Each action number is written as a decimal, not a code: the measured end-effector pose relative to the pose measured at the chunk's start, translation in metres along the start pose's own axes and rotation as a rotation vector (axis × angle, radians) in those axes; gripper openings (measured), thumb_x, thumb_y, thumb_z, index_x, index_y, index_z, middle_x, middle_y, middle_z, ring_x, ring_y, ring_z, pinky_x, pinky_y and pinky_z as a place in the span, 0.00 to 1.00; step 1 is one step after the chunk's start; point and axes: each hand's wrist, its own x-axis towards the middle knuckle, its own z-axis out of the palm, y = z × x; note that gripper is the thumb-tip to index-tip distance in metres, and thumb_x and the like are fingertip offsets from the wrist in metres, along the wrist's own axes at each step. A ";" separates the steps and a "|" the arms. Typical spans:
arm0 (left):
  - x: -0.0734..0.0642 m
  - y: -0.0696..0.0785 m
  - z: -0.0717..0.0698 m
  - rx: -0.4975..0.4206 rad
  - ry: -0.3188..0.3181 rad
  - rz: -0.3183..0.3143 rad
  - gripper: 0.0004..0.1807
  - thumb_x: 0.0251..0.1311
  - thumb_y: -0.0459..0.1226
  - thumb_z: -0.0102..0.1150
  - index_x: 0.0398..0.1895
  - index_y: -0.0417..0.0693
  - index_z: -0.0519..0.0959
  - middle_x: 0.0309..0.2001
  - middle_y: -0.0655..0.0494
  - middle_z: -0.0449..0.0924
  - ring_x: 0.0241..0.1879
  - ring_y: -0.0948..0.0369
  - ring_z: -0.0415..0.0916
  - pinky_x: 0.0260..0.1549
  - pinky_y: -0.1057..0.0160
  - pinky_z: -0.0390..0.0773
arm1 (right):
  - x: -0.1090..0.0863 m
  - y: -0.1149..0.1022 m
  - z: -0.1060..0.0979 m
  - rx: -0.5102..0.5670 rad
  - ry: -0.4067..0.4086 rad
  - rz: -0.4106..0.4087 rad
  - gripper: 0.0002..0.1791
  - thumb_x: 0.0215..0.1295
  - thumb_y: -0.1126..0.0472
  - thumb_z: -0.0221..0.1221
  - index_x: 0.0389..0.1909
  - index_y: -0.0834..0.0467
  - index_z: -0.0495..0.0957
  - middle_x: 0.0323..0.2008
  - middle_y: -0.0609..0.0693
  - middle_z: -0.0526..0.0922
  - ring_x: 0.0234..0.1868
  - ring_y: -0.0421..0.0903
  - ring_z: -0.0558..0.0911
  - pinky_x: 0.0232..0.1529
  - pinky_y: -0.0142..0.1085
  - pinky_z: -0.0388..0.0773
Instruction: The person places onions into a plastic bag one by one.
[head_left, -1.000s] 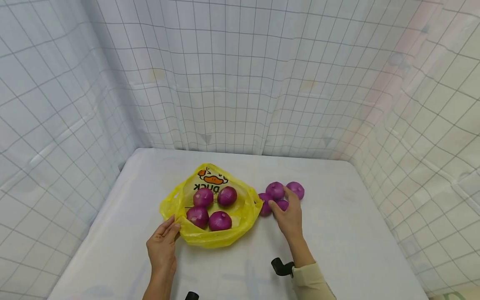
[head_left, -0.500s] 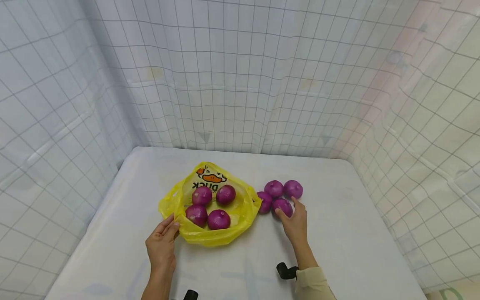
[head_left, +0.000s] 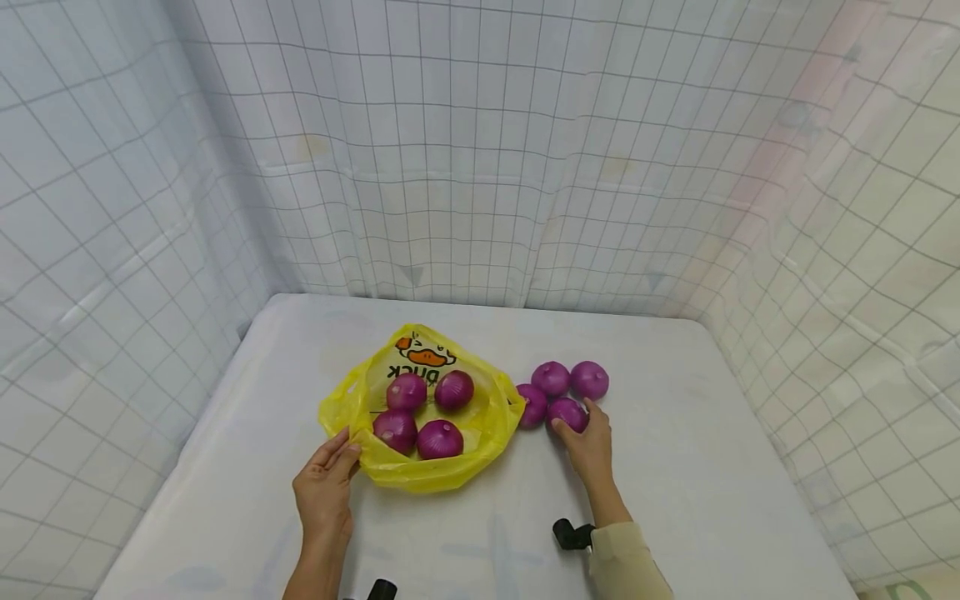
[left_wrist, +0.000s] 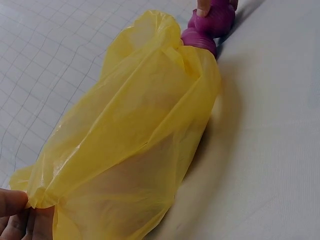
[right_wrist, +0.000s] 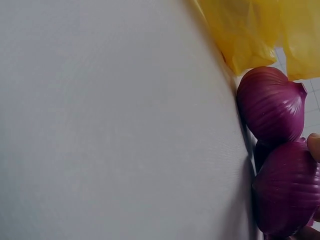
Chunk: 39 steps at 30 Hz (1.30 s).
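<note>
A yellow plastic bag point(head_left: 416, 477) printed with a duck lies with its mouth spread, several red onions point(head_left: 440, 439) inside. My left hand point(head_left: 326, 492) pinches the bag's left rim between thumb and fingers; the left wrist view shows the bag's outer side point(left_wrist: 120, 125) with the fingertips at its corner. To the right of the bag, my right hand point(head_left: 591, 450) holds the nearest red onion point(head_left: 566, 414) of a small cluster, thumb on one side and fingers on the other. In the right wrist view, that onion point(right_wrist: 285, 192) touches the table beside another onion point(right_wrist: 272, 105).
More red onions, such as the far right one point(head_left: 589, 380), sit close together behind the right hand. One onion point(head_left: 532, 406) stands against the bag's right edge. A white cloth covers the table point(head_left: 697, 467), and gridded white sheets point(head_left: 465, 167) enclose it on the sides and back.
My right hand has shifted slightly right and toward me, from above the cluster onto its nearest onion. My left hand still pinches the bag in the same spot.
</note>
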 end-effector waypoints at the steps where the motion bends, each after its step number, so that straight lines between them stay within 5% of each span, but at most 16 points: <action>1: 0.000 0.000 0.000 0.002 0.003 0.001 0.22 0.55 0.30 0.63 0.54 0.30 0.75 0.31 0.71 0.85 0.32 0.73 0.82 0.31 0.75 0.82 | 0.000 0.000 0.001 -0.001 0.000 -0.002 0.42 0.53 0.53 0.66 0.66 0.65 0.60 0.63 0.67 0.65 0.64 0.63 0.65 0.65 0.56 0.63; 18: 0.002 -0.008 -0.002 0.018 0.002 0.027 0.22 0.55 0.31 0.64 0.53 0.33 0.76 0.32 0.71 0.85 0.33 0.73 0.82 0.32 0.74 0.82 | 0.002 0.007 0.008 0.013 -0.001 0.025 0.42 0.53 0.54 0.66 0.66 0.64 0.60 0.63 0.68 0.65 0.64 0.64 0.66 0.65 0.58 0.63; 27: -0.001 0.001 0.001 0.035 0.016 -0.003 0.21 0.56 0.30 0.62 0.54 0.31 0.75 0.31 0.72 0.85 0.33 0.73 0.82 0.31 0.75 0.81 | -0.004 0.004 0.003 0.055 0.036 0.024 0.41 0.53 0.55 0.67 0.66 0.63 0.62 0.63 0.66 0.66 0.63 0.62 0.67 0.64 0.56 0.65; 39: -0.003 0.000 0.000 0.042 0.012 -0.004 0.22 0.55 0.31 0.63 0.54 0.31 0.75 0.31 0.72 0.84 0.33 0.73 0.82 0.32 0.75 0.81 | -0.015 -0.034 -0.004 0.147 0.046 -0.038 0.41 0.54 0.52 0.67 0.67 0.57 0.60 0.64 0.61 0.66 0.64 0.58 0.67 0.67 0.55 0.64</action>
